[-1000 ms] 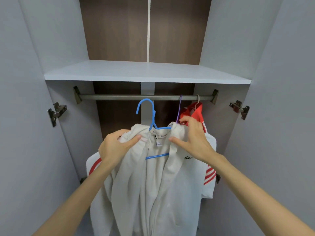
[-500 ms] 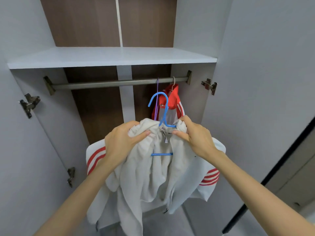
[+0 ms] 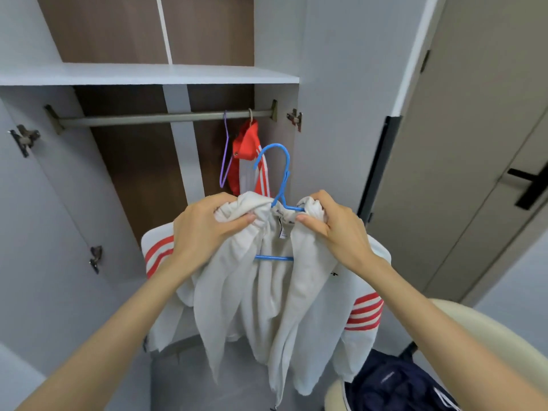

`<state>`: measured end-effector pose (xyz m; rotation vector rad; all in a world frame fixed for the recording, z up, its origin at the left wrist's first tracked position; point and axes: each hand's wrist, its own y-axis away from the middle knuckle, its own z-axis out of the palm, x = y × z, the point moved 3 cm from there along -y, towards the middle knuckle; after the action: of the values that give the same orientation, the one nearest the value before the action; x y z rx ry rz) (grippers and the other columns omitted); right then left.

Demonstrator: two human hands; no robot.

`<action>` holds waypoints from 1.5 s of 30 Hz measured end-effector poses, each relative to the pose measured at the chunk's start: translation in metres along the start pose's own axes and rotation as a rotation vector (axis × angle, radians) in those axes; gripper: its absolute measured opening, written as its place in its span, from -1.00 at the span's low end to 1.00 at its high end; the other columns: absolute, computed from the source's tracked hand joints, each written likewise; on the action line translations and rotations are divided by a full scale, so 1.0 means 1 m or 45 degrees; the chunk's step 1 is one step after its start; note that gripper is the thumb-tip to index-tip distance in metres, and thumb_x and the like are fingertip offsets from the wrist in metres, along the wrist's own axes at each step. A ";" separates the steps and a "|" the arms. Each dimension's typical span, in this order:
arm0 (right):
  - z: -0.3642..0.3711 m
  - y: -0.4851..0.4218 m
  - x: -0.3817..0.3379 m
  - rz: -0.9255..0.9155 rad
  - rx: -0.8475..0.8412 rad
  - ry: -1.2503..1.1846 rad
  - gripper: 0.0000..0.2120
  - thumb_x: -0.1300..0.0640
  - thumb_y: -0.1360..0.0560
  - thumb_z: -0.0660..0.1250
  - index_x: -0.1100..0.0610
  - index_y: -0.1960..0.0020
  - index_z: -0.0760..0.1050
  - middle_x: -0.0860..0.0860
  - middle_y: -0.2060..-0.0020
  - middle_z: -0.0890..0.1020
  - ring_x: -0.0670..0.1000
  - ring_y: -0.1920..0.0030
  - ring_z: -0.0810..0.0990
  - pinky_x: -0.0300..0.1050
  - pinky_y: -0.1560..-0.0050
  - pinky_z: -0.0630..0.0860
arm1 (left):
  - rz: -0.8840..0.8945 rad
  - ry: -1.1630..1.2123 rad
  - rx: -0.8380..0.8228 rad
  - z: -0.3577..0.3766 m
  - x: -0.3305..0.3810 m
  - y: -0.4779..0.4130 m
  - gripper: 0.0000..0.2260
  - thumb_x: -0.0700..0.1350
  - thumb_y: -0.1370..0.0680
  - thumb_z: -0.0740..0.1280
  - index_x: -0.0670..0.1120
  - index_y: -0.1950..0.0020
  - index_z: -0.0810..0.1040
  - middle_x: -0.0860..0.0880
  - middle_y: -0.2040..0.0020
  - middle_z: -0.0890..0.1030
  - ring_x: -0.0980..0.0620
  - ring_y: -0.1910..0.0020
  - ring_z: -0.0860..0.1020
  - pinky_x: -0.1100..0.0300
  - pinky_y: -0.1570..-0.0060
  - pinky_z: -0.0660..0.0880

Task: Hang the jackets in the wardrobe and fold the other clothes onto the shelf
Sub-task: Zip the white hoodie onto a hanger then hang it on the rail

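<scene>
Below the wardrobe rail point(image 3: 148, 117), left hand point(image 3: 204, 229) and right hand point(image 3: 335, 229) clutch a white jacket point(image 3: 267, 307) hanging vertically.

I see the wardrobe's point(image 3: 278, 40) white shelf point(image 3: 148, 75) spanning its width, with the metal rail point(image 3: 133, 118) just below it. Near the rail's right end hang a purple hanger point(image 3: 226, 149) and, just right of it, a red jacket point(image 3: 247, 146) with white stripes. At the lower right, a cream chair point(image 3: 489, 330) carries a navy garment point(image 3: 394, 384).
</scene>
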<state>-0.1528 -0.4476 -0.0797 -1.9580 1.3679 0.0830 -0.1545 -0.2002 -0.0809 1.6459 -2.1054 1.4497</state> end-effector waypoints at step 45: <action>-0.187 0.365 0.168 0.979 0.141 0.176 -0.61 -0.26 -0.47 0.30 0.09 0.11 0.50 -0.04 0.43 0.48 -0.12 0.32 0.47 -0.27 0.40 0.27 | 0.310 0.453 -1.024 0.261 0.215 0.219 -0.68 0.07 -0.41 0.50 -0.02 -0.10 0.60 0.06 0.04 0.58 0.07 0.08 0.50 0.29 0.19 0.31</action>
<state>-0.4494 -0.7513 -0.2092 -1.2711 2.0996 0.2281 -0.3007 -0.5451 -0.2292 0.7959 -2.2644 0.6780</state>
